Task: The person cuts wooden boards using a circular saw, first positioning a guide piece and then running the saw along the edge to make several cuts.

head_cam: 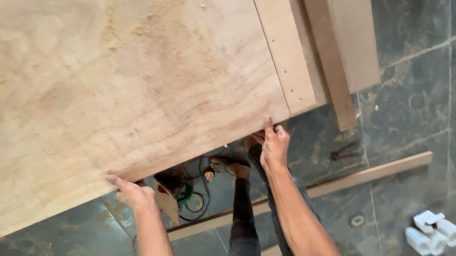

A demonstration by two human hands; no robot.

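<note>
The plywood sheet is gripped at its near edge by left hand and right hand, fingers clamped, held off the floor.

This is a wood workshop. A big board has sawdust on it. Wood strips and pliers lie on the floor.

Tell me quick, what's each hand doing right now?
Left hand: gripping the near edge of the plywood sheet.
Right hand: gripping the same edge.
</note>
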